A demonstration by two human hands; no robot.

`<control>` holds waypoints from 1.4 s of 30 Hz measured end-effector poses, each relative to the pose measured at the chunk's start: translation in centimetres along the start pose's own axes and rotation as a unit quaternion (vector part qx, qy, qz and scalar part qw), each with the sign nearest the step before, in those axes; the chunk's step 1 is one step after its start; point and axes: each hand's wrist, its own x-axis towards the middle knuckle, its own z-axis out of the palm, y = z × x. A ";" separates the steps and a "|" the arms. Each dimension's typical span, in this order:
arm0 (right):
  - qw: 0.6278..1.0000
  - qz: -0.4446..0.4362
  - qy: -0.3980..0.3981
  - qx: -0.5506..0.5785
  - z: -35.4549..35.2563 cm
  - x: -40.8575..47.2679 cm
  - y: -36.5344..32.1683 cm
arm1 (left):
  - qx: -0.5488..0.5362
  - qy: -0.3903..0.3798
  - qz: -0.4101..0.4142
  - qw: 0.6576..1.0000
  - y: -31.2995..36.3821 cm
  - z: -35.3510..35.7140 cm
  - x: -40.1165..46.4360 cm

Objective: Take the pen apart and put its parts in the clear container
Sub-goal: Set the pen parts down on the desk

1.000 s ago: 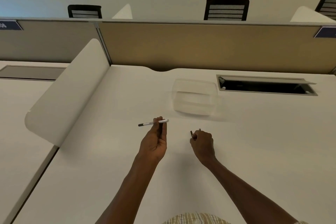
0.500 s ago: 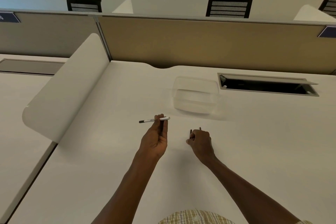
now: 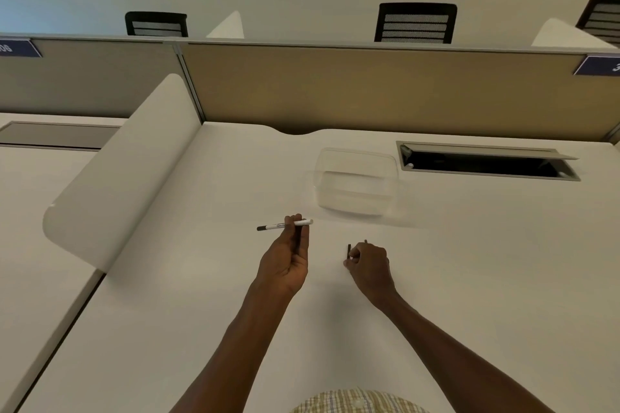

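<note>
Pen barrel (image 3: 285,225), white with a dark tip pointing left, lies nearly level in the air above a white desk (image 3: 469,278), pinched between the thumb and fingertips of the left hand (image 3: 285,265). A second thin dark piece runs down along that hand's fingers, though what it is cannot be made out. Just to the right, the right hand (image 3: 369,265) is curled into a loose fist close to the desk surface, closed around small dark pen parts (image 3: 349,250); two short dark ends stick up from the fist, one at its left side and one at its top. The two hands are near each other but not touching. Farther away on the desk, beyond both hands and slightly right, stands the clear container (image 3: 355,184), and nothing can be seen inside it. To its right is a rectangular cable opening (image 3: 486,163) set into the desk with its flap raised. A tan partition (image 3: 369,90) runs along the far edge of the desk.
</note>
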 end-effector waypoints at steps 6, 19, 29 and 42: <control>0.994 0.005 0.005 0.112 -1.9 0.8 -1.5 | 0.014 -0.004 -0.015 1.000 -0.3 0.5 -0.2; 0.765 0.117 -0.305 0.555 -3.6 1.7 -5.8 | 0.081 -0.056 -0.104 0.990 -1.2 2.0 -2.2; 0.678 0.179 -0.228 0.675 -3.8 2.0 -4.6 | 0.120 -0.081 -0.155 0.977 -1.6 2.3 -2.8; 0.674 0.234 -0.078 0.696 -6.0 2.5 -2.4 | 0.715 0.005 0.337 0.612 -1.0 -5.4 4.1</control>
